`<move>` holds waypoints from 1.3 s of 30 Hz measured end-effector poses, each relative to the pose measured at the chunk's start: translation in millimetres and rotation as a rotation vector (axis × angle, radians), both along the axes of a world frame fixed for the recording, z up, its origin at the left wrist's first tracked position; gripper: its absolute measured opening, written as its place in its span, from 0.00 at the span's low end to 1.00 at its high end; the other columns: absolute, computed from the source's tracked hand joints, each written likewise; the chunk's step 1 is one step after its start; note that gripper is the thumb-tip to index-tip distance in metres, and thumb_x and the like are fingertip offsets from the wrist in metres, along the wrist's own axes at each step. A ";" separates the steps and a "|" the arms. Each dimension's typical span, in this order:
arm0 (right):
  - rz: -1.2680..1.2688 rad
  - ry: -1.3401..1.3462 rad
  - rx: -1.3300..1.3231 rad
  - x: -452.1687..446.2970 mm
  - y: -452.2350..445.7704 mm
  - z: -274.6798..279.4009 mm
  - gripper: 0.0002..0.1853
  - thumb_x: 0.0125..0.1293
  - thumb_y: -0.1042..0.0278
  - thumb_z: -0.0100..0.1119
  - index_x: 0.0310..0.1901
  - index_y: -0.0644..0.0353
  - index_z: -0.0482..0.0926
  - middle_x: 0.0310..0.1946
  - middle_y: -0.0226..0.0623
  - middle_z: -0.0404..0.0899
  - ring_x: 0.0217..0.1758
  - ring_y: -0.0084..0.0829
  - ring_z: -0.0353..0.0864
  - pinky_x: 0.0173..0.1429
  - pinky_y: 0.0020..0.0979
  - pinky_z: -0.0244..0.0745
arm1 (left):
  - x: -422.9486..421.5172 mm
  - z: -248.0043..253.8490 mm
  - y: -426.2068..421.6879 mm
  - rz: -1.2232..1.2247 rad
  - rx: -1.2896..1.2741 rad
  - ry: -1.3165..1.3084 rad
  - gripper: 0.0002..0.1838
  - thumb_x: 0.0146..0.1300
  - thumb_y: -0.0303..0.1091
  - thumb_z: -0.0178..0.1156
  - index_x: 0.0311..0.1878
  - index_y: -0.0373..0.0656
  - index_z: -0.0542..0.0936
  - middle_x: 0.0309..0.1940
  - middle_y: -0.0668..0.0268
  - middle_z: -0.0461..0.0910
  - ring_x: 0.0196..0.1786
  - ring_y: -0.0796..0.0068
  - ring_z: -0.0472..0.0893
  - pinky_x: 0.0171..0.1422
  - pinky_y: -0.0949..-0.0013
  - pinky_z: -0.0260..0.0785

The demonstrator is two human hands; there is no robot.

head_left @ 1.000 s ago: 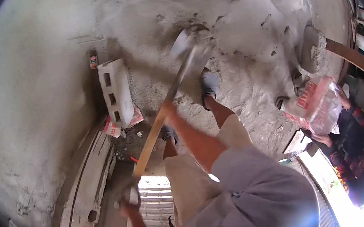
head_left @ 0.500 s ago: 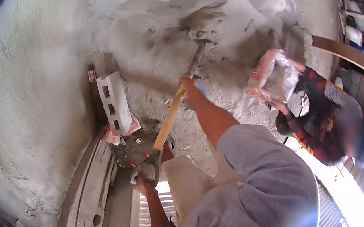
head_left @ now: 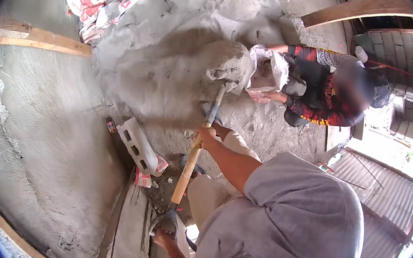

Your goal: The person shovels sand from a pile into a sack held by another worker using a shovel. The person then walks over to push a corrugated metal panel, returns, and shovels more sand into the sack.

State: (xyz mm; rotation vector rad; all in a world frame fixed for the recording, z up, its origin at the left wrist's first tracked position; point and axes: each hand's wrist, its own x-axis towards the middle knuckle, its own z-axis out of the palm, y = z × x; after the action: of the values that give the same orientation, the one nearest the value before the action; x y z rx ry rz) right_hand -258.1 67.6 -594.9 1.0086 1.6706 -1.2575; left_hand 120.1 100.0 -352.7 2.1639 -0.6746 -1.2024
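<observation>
My left hand [head_left: 165,236] is closed round the D-shaped grip at the near end of a shovel [head_left: 186,177]. Farther up, my right hand [head_left: 206,135] wraps the wooden shaft close to the metal socket. A heap of grey sand-like material [head_left: 232,67] covers the shovel's blade, hiding most of it. Right beside that load is the mouth of a white and red sack [head_left: 267,71]; whether the two touch I cannot tell. A co-worker, crouching at the right, holds the sack open with both hands. Behind the blade spreads a large pile of the grey material [head_left: 160,78].
A hollow concrete block [head_left: 138,146] leans by the left wall, near a small dark bottle-like item [head_left: 111,125]. Red and white sacks [head_left: 96,9] lie at the back left. A wooden beam [head_left: 361,9] juts in at upper right. Corrugated sheets [head_left: 375,176] are at lower right.
The shovel blade, earlier at the pile, now carries a load beside the sack. The co-worker's sack has come closer to the blade, its mouth turned toward it. My view has shifted.
</observation>
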 end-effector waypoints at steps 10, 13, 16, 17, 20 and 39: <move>-0.370 0.017 -0.327 -139.6 57.6 15.4 0.09 0.59 0.61 0.58 0.29 0.53 0.70 0.18 0.35 0.70 0.20 0.33 0.73 0.24 0.36 0.73 | -144.6 41.6 -41.8 -0.422 -0.309 0.167 0.10 0.52 0.27 0.65 0.38 0.39 0.78 0.30 0.66 0.79 0.28 0.72 0.76 0.31 0.67 0.69; -0.368 0.003 -0.500 -201.0 79.6 31.5 0.10 0.60 0.58 0.58 0.30 0.51 0.69 0.19 0.32 0.68 0.20 0.30 0.71 0.25 0.34 0.72 | -203.1 87.1 -63.4 -1.211 -0.660 -0.118 0.10 0.49 0.27 0.67 0.34 0.42 0.78 0.28 0.63 0.77 0.26 0.65 0.76 0.31 0.64 0.67; -0.472 -0.015 -0.635 -202.3 81.9 66.1 0.11 0.59 0.57 0.58 0.29 0.50 0.68 0.18 0.30 0.67 0.20 0.29 0.69 0.26 0.33 0.71 | -216.8 109.6 -72.7 -1.471 -0.884 -0.096 0.12 0.46 0.32 0.69 0.31 0.44 0.75 0.25 0.62 0.74 0.26 0.57 0.75 0.29 0.60 0.65; -0.480 0.026 -0.655 -197.8 76.1 74.1 0.11 0.59 0.57 0.58 0.29 0.50 0.68 0.18 0.30 0.67 0.21 0.29 0.69 0.27 0.33 0.71 | -209.3 104.9 -73.2 -1.473 -0.894 -0.095 0.12 0.46 0.32 0.69 0.31 0.44 0.75 0.25 0.62 0.74 0.26 0.57 0.75 0.29 0.60 0.65; -0.464 -0.009 -0.623 -164.6 61.1 66.2 0.12 0.58 0.56 0.58 0.29 0.52 0.68 0.19 0.32 0.68 0.21 0.31 0.70 0.27 0.34 0.71 | -148.3 78.5 -75.7 -1.329 -0.750 -0.211 0.16 0.47 0.30 0.69 0.39 0.43 0.74 0.26 0.59 0.75 0.28 0.55 0.76 0.33 0.60 0.68; 0.139 -0.634 -0.414 185.7 -64.3 -59.6 0.05 0.56 0.69 0.59 0.26 0.58 0.75 0.20 0.38 0.74 0.21 0.36 0.76 0.25 0.37 0.71 | 27.5 54.9 -22.4 0.052 -0.072 -0.588 0.09 0.55 0.34 0.62 0.38 0.41 0.77 0.20 0.72 0.69 0.20 0.81 0.67 0.24 0.73 0.61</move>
State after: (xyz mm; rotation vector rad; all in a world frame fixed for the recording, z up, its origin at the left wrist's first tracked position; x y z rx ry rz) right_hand -72.5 3.3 -654.5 0.8902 0.9290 -0.9925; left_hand 147.5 77.6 -297.8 2.4643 -0.8719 -0.4904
